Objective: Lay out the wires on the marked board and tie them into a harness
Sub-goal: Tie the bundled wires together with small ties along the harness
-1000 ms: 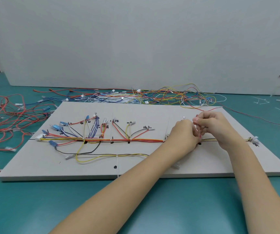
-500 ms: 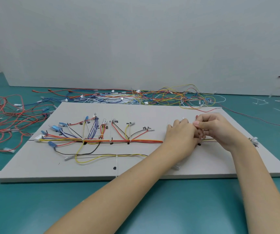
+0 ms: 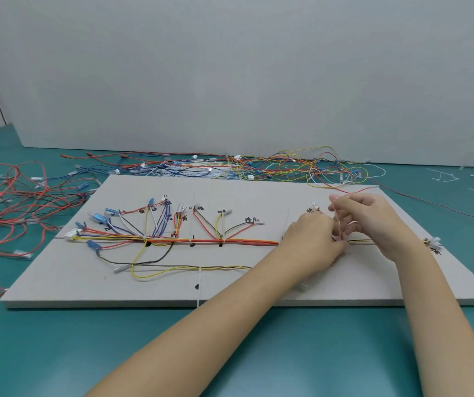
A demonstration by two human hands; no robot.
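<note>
A teal table (image 3: pixel 230 353) fills the scene, backed at the far side by a pale grey wall (image 3: pixel 230 67). On the table lies a large grey marked board (image 3: pixel 258 293), its near edge facing the person and black handwritten labels on its face. Loose wires (image 3: pixel 287 164) in red, yellow, blue and white sprawl along the board's far edge, and a second tangle of mostly red wires (image 3: pixel 12 207) lies on the table to the left.

Across the middle of the board runs the wire bundle (image 3: pixel 230 240), a straight trunk of red, orange and yellow wires going left to right. From its left half, branches fan out toward the far side, ending in blue and white connectors, with a white plug (image 3: pixel 72 234) at the left end. A yellow and black loop (image 3: pixel 173 269) sags toward the near side, crossed by a white cable tie (image 3: pixel 199 285).

Both forearms reach in from the near edge to the right part of the trunk. The left hand (image 3: pixel 310 245) has its fingers curled down over the bundle, gripping it. The right hand (image 3: pixel 370 222), just beside it and touching, pinches a thin white tie strap (image 3: pixel 337 224) that stands upright from the bundle. A small white connector (image 3: pixel 434 242) lies at the trunk's right end.
</note>
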